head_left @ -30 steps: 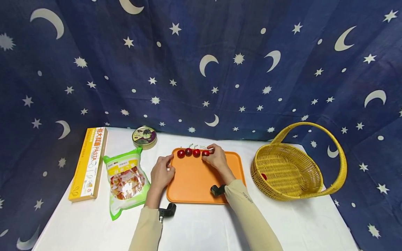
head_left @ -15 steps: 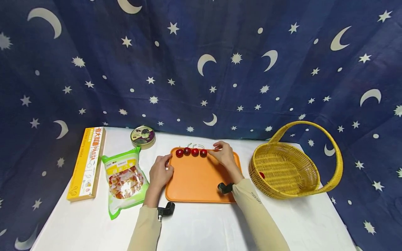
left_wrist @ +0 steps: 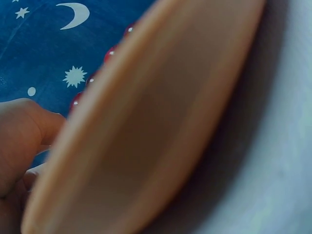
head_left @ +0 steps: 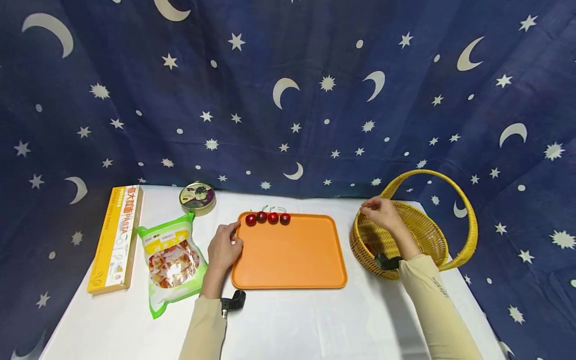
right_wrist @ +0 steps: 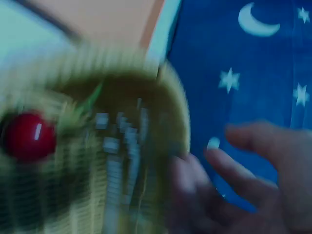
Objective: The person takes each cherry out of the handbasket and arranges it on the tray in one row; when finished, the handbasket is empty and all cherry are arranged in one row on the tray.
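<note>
My right hand (head_left: 382,214) is over the left side of a yellow wicker basket (head_left: 420,212), with nothing visible between thumb and fingers. Inside the basket, a red cherry (right_wrist: 30,136) shows in the right wrist view, with a green stem nearby. At the left edge of an orange tray (head_left: 292,255) rests my left hand (head_left: 223,250), its fingertips right at the rim. Along the tray's far left edge sits a row of several dark red cherries (head_left: 272,218) with stems. The left wrist view shows the tray's edge blurred and close, hiding part of this hand (left_wrist: 22,141).
Left of the tray lies a green and white food bag (head_left: 173,262), beside a yellow pasta box (head_left: 114,240). A round tin (head_left: 197,198) stands behind the bag. The basket's tall handle (head_left: 468,225) arches at the right. A dark blue star curtain (head_left: 288,100) hangs behind the table.
My right hand has left the rightmost cherry in the row and moved right, over the basket. The left hand stays at the tray's edge. The head view has shifted slightly.
</note>
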`<state>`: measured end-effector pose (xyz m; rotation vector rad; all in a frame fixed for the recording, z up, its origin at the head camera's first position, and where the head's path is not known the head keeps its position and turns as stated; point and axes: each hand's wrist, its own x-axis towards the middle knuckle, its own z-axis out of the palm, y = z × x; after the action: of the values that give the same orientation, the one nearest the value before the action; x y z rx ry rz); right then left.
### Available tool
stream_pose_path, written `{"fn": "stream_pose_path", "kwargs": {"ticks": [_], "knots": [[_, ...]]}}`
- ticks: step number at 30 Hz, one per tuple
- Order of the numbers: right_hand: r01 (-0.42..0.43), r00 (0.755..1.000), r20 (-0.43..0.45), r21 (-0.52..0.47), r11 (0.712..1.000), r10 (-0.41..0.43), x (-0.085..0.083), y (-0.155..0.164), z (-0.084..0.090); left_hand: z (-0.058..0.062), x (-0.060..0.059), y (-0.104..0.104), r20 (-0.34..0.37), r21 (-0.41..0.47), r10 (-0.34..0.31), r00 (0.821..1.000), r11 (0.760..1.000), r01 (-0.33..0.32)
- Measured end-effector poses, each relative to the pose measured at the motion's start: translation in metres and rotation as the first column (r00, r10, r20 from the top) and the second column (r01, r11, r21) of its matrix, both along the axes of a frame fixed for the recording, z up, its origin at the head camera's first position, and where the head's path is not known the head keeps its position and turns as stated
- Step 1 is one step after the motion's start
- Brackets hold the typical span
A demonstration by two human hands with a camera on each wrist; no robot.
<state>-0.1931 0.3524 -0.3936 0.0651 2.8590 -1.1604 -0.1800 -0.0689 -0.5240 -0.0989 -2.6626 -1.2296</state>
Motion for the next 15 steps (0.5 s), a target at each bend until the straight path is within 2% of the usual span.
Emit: {"fn": "stream_pose_path", "kwargs": {"ticks": [2, 4, 6, 9, 11, 13, 15], "knots": [[-0.065, 0.99, 0.126, -0.022, 0.998, 0.067, 0.002, 0.015, 0.0, 0.0, 0.0, -0.001, 0.005, -0.001, 0.002, 1.0, 1.0, -0.002], [-0.118, 0.959, 0.252, -0.059, 0.991, 0.129, 0.004, 0.027, -0.002, 0.0, 0.0, -0.001, 0.01, -0.002, 0.001, 1.0, 1.0, -0.001], [-0.14, 0.917, 0.361, -0.109, 0.984, 0.171, 0.006, 0.036, -0.006, 0.0, 0.001, -0.001, 0.013, -0.004, 0.0, 1.0, 1.0, 0.0], [-0.145, 0.835, 0.502, -0.194, 0.97, 0.225, 0.009, 0.046, -0.013, -0.001, 0.001, -0.001, 0.008, -0.003, -0.002, 1.0, 1.0, 0.002], [-0.141, 0.781, 0.567, -0.251, 0.958, 0.263, 0.01, 0.05, -0.017, -0.001, 0.001, 0.0, -0.002, -0.002, -0.003, 1.0, 1.0, 0.003], [-0.13, 0.738, 0.609, -0.296, 0.946, 0.291, 0.011, 0.052, -0.022, -0.001, 0.001, 0.0, -0.01, -0.003, -0.003, 1.0, 1.0, 0.003], [-0.125, 0.718, 0.62, -0.331, 0.935, 0.315, 0.011, 0.053, -0.027, -0.002, 0.001, 0.0, -0.013, -0.003, -0.002, 1.0, 1.0, 0.002]]}}
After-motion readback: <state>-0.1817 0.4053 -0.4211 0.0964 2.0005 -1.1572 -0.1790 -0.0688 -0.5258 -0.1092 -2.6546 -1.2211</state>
